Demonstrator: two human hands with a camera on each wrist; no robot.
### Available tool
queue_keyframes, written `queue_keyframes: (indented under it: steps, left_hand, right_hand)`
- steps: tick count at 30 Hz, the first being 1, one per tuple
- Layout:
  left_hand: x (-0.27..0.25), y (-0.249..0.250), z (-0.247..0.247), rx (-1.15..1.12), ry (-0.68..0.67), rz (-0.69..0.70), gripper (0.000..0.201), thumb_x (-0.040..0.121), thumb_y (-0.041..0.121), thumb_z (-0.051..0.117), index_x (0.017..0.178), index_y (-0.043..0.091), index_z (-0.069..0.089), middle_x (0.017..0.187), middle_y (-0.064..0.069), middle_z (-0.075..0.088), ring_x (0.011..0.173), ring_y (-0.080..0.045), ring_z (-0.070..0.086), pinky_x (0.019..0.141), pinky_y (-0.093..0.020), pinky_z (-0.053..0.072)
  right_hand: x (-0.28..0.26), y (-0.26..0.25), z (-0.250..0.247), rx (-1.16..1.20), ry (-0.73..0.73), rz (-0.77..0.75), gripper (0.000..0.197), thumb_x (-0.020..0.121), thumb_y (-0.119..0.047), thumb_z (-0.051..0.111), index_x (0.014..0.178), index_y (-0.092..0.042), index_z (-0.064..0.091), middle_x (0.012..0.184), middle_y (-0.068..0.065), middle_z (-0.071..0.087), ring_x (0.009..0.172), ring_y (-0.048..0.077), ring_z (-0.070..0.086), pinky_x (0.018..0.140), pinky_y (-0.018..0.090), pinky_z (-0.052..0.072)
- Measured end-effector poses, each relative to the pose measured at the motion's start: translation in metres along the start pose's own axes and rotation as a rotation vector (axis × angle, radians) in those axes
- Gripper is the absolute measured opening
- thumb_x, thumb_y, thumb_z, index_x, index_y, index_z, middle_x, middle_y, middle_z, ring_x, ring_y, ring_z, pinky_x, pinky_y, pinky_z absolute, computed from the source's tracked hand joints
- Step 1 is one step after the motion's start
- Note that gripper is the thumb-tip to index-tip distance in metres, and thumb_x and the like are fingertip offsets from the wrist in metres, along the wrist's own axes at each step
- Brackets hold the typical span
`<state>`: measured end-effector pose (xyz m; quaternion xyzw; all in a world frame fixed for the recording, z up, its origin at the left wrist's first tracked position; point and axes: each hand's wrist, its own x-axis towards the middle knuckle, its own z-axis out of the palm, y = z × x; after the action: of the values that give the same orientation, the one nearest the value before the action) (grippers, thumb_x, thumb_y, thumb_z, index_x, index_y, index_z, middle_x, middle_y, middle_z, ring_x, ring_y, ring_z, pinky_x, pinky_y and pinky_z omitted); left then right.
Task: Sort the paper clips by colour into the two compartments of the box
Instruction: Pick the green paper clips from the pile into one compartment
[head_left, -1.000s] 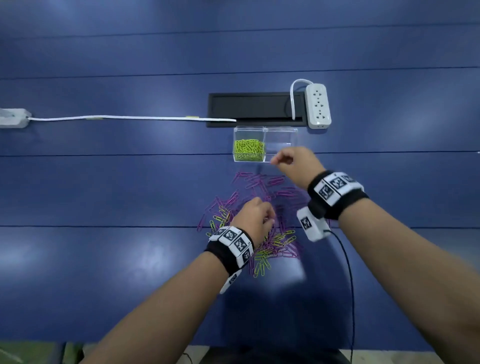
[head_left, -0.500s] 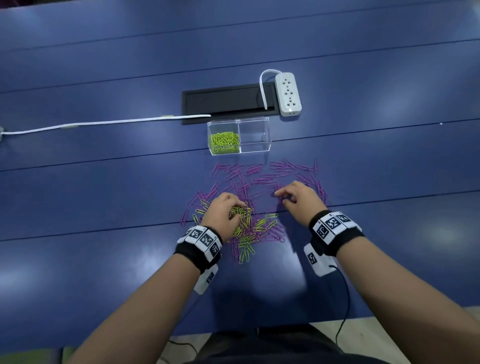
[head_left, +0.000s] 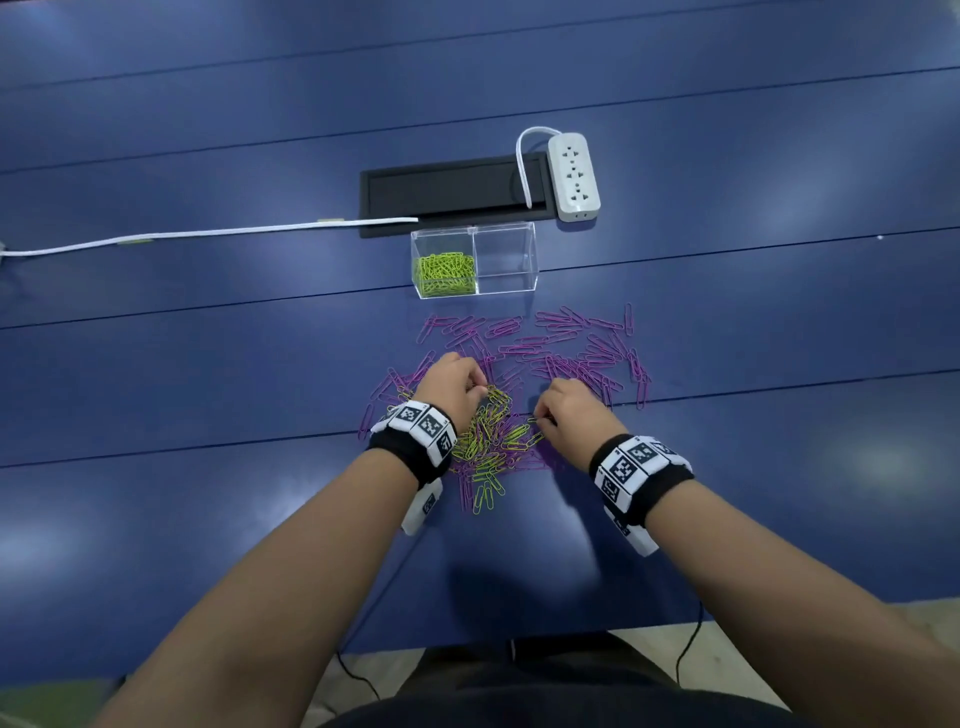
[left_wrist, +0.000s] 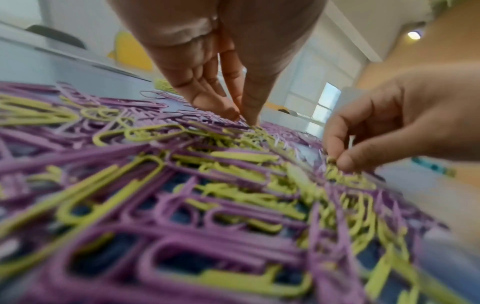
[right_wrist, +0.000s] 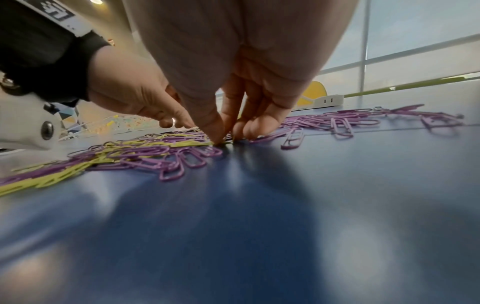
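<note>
A clear two-compartment box (head_left: 524, 228) stands beyond the clips. Its left compartment holds green paper clips (head_left: 444, 273); the right one (head_left: 506, 260) looks empty. Purple clips (head_left: 563, 340) lie spread in front of the box. Nearer me is a mixed pile of green and purple clips (head_left: 491, 439). My left hand (head_left: 480, 391) is on the pile's far left, with thumb and fingertips (left_wrist: 250, 120) pinched together on green clips. My right hand (head_left: 540, 420) pinches a green clip (left_wrist: 333, 164) at the pile's right edge; its fingertips (right_wrist: 217, 137) touch the table.
A black cable tray (head_left: 452, 192) is set into the blue table behind the box. A white power strip (head_left: 574, 176) lies at its right end, and a white cable (head_left: 208, 234) runs off to the left. The table's near edge (head_left: 519, 636) is by my body.
My right hand came back from the box to the right edge of the mixed pile and pinched a green clip. My left hand stayed on the pile.
</note>
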<state>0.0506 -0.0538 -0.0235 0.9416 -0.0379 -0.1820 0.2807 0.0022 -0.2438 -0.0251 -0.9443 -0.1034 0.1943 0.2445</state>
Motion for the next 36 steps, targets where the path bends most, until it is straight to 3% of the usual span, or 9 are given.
queue_keyframes:
  steps: [4, 7, 10, 13, 15, 18, 24, 28, 36]
  left_hand:
    - [-0.004, -0.001, -0.005, -0.189, 0.130, -0.107, 0.003, 0.086, 0.014, 0.065, 0.084, 0.016, 0.064, 0.078, 0.003, 0.061, 0.067, -0.009, 0.053, 0.072, -0.024, 0.049]
    - [-0.013, -0.010, -0.007, -0.198, 0.209, -0.155, 0.004, 0.087, 0.013, 0.062, 0.086, 0.016, 0.065, 0.084, 0.002, 0.063, 0.072, -0.010, 0.055, 0.073, -0.023, 0.049]
    - [-0.021, -0.018, -0.001, -0.108, 0.166, -0.125, 0.004, 0.087, 0.015, 0.062, 0.086, 0.018, 0.064, 0.088, 0.002, 0.061, 0.073, -0.008, 0.055, 0.076, -0.025, 0.051]
    - [-0.024, -0.019, 0.007, -0.044, 0.100, -0.050, 0.006, 0.088, 0.019, 0.063, 0.092, 0.015, 0.064, 0.096, 0.001, 0.055, 0.086, -0.014, 0.056, 0.086, -0.031, 0.050]
    - [-0.023, -0.018, 0.009, 0.003, 0.085, -0.019, 0.014, 0.088, 0.020, 0.063, 0.100, 0.013, 0.065, 0.103, -0.002, 0.054, 0.097, -0.019, 0.055, 0.094, -0.033, 0.047]
    - [-0.021, -0.018, 0.010, 0.059, 0.069, -0.002, 0.023, 0.088, 0.021, 0.063, 0.109, 0.012, 0.063, 0.110, -0.005, 0.053, 0.108, -0.021, 0.050, 0.100, -0.036, 0.041]
    - [-0.017, -0.017, 0.005, 0.105, 0.045, 0.008, 0.018, 0.087, 0.026, 0.063, 0.101, 0.015, 0.062, 0.106, -0.004, 0.054, 0.105, -0.021, 0.050, 0.095, -0.037, 0.044]
    - [-0.012, -0.011, 0.002, 0.151, 0.023, 0.045, 0.020, 0.089, 0.026, 0.060, 0.106, 0.016, 0.059, 0.109, -0.005, 0.052, 0.106, -0.023, 0.049, 0.091, -0.039, 0.045]
    - [-0.009, -0.006, -0.001, 0.259, -0.003, 0.086, 0.016, 0.095, 0.022, 0.048, 0.104, 0.011, 0.056, 0.109, -0.007, 0.051, 0.103, -0.025, 0.049, 0.087, -0.040, 0.048]
  right_hand:
    - [-0.001, 0.006, -0.002, 0.121, 0.065, 0.101, 0.009, 0.089, -0.006, 0.049, 0.090, -0.007, 0.058, 0.094, 0.008, 0.058, 0.091, 0.026, 0.052, 0.083, 0.030, 0.041]
    - [-0.002, 0.009, -0.010, 0.339, 0.142, 0.224, 0.018, 0.091, -0.005, 0.047, 0.100, -0.015, 0.058, 0.086, -0.005, 0.055, 0.076, 0.013, 0.051, 0.073, 0.024, 0.042]
    - [0.003, 0.007, -0.014, 0.646, 0.160, 0.339, 0.027, 0.091, -0.004, 0.038, 0.085, -0.021, 0.059, 0.070, -0.008, 0.053, 0.058, 0.013, 0.046, 0.056, 0.023, 0.039]
    - [0.012, -0.005, -0.020, 0.898, 0.101, 0.389, 0.024, 0.091, -0.006, 0.040, 0.077, -0.013, 0.058, 0.067, 0.000, 0.051, 0.059, 0.015, 0.048, 0.056, 0.026, 0.044]
    - [0.022, -0.016, -0.021, 0.860, 0.071, 0.347, 0.014, 0.089, -0.011, 0.050, 0.079, -0.011, 0.058, 0.068, 0.000, 0.053, 0.061, 0.015, 0.051, 0.058, 0.026, 0.046]
    - [0.038, -0.029, -0.015, 0.545, 0.063, 0.235, 0.007, 0.082, -0.021, 0.065, 0.085, -0.016, 0.062, 0.071, -0.006, 0.055, 0.064, 0.010, 0.050, 0.062, 0.025, 0.043]
    - [0.056, -0.041, 0.002, 0.143, -0.014, 0.063, 0.014, 0.085, -0.021, 0.063, 0.096, -0.013, 0.058, 0.092, -0.001, 0.044, 0.088, 0.019, 0.048, 0.081, 0.030, 0.040]
    - [0.057, -0.037, 0.002, 0.176, 0.031, 0.116, 0.007, 0.087, -0.020, 0.061, 0.087, -0.014, 0.058, 0.090, 0.000, 0.049, 0.084, 0.017, 0.047, 0.083, 0.033, 0.043]
    - [0.048, -0.016, -0.018, 0.574, 0.096, 0.290, 0.009, 0.083, -0.022, 0.069, 0.078, -0.016, 0.065, 0.073, -0.002, 0.063, 0.063, 0.009, 0.052, 0.063, 0.022, 0.042]
